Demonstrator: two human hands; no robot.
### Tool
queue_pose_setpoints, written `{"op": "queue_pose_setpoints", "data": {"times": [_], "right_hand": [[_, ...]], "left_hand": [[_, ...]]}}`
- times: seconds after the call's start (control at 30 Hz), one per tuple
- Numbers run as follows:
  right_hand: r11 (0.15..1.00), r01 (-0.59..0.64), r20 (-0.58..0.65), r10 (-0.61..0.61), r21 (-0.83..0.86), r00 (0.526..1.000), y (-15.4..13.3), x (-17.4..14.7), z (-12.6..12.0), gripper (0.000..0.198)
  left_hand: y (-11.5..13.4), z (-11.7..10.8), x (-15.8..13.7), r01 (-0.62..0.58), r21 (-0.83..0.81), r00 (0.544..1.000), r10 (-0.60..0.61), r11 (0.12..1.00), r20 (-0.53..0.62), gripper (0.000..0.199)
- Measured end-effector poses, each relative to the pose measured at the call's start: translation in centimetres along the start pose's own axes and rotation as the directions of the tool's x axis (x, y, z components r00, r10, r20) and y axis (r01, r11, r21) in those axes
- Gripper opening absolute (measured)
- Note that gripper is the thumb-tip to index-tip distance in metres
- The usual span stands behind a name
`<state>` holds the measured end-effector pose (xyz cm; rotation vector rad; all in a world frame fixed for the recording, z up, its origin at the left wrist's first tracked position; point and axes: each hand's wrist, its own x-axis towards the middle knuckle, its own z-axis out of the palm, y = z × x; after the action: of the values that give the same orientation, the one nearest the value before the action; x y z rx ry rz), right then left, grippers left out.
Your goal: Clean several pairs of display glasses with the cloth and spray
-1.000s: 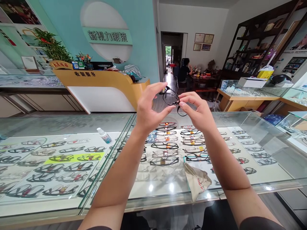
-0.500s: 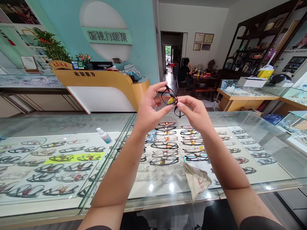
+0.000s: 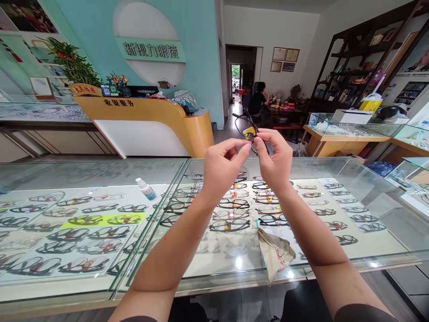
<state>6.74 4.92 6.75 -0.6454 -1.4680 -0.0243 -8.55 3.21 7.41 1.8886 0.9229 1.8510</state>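
Observation:
A pair of black-framed eyeglasses (image 3: 249,132) with a yellow sticker on one lens is held up above the glass counter, tilted on its side. My right hand (image 3: 276,157) pinches it near the bridge between thumb and fingers. My left hand (image 3: 221,167) is closed in a pinch, thumb and index fingertips at the near edge of the frame; what exactly they grip there is partly hidden. The other lens is partly covered by my right fingers. Below my hands, rows of eyeglasses (image 3: 231,203) lie inside the display case.
A beige cloth (image 3: 276,252) drapes over the near edge of the glass counter (image 3: 234,273). A white spray bottle (image 3: 146,189) stands on the left. Beyond are a wooden cashier desk (image 3: 197,129), another showcase (image 3: 348,129) and a seated person (image 3: 257,100).
My left hand has let go of the upper rim and moved down and right to the frame's near edge. The eyeglasses have shifted right and turned slightly in my right hand.

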Motion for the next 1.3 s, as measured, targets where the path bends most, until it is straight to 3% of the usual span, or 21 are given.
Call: {"op": "queue_pose_setpoints", "data": {"times": [0.07,0.23,0.33,0.43,0.5,0.6,0.67,0.77,0.83,0.93,1.03,1.1,1.2,1.3], "right_hand": [[0.999,0.030,-0.023,-0.031,-0.026,0.999,-0.4,-0.4,0.3,0.015],[0.988,0.124,0.009,-0.124,-0.095,0.992,-1.0,-1.6,1.1,0.021],[0.973,0.185,0.052,-0.180,-0.138,0.982,-2.0,-1.8,0.9,0.023],[0.960,0.237,0.094,-0.224,-0.152,0.970,-3.9,-1.3,-0.6,0.019],[0.959,0.249,0.074,-0.240,-0.139,0.968,-4.9,-0.6,-2.1,0.018],[0.977,0.199,-0.001,-0.200,-0.079,0.980,-4.7,0.3,-4.4,0.022],[0.986,0.164,0.011,-0.164,-0.034,0.986,-3.4,0.3,-5.4,0.022],[0.995,0.086,0.130,-0.079,-0.048,0.988,-0.3,-1.6,-6.3,0.016],[0.994,-0.009,0.174,0.029,-0.110,0.984,2.0,-3.8,-6.8,0.016],[0.957,-0.185,0.182,0.227,-0.225,0.957,5.2,-7.1,-7.4,0.022],[0.888,-0.356,0.272,0.434,-0.292,0.859,7.7,-9.0,-7.8,0.027],[0.865,-0.402,0.341,0.490,-0.299,0.802,8.9,-9.5,-7.9,0.029],[0.855,-0.414,0.409,0.514,-0.311,0.754,9.6,-9.5,-7.7,0.035],[0.858,-0.396,0.471,0.512,-0.328,0.719,9.3,-9.4,-7.4,0.049]], "left_hand": [[0.0,-0.1,0.2,0.099,-0.111,0.995,-0.095,0.989,0.037,0.028],[-0.7,-0.5,0.9,0.215,-0.309,0.977,-0.206,0.927,0.060,0.038],[-0.4,-0.9,1.2,0.240,-0.378,0.971,-0.230,0.894,0.072,0.042],[0.6,-1.9,1.3,0.200,-0.373,0.977,-0.213,0.906,0.006,0.045],[1.4,-3.0,1.2,0.123,-0.302,0.986,-0.149,0.946,-0.067,0.041],[2.3,-5.4,0.7,0.006,-0.069,0.992,-0.015,0.998,-0.129,0.028],[2.4,-7.4,0.3,0.000,0.133,0.997,0.011,0.991,-0.081,0.019],[0.9,-10.4,0.1,0.065,0.418,0.989,-0.114,0.906,0.094,0.012],[-1.1,-12.1,0.3,0.094,0.596,0.938,-0.271,0.798,0.215,0.015],[-5.3,-13.9,1.1,0.041,0.814,0.808,-0.498,0.580,0.314,0.014],[-9.5,-14.7,1.8,-0.074,0.911,0.695,-0.635,0.405,0.338,0.022],[-11.9,-14.8,2.0,-0.125,0.944,0.634,-0.708,0.304,0.312,0.027],[-14.5,-14.4,2.1,-0.165,0.965,0.578,-0.772,0.206,0.264,0.031],[-16.4,-13.8,2.2,-0.174,0.970,0.569,-0.786,0.171,0.241,0.031]]}}
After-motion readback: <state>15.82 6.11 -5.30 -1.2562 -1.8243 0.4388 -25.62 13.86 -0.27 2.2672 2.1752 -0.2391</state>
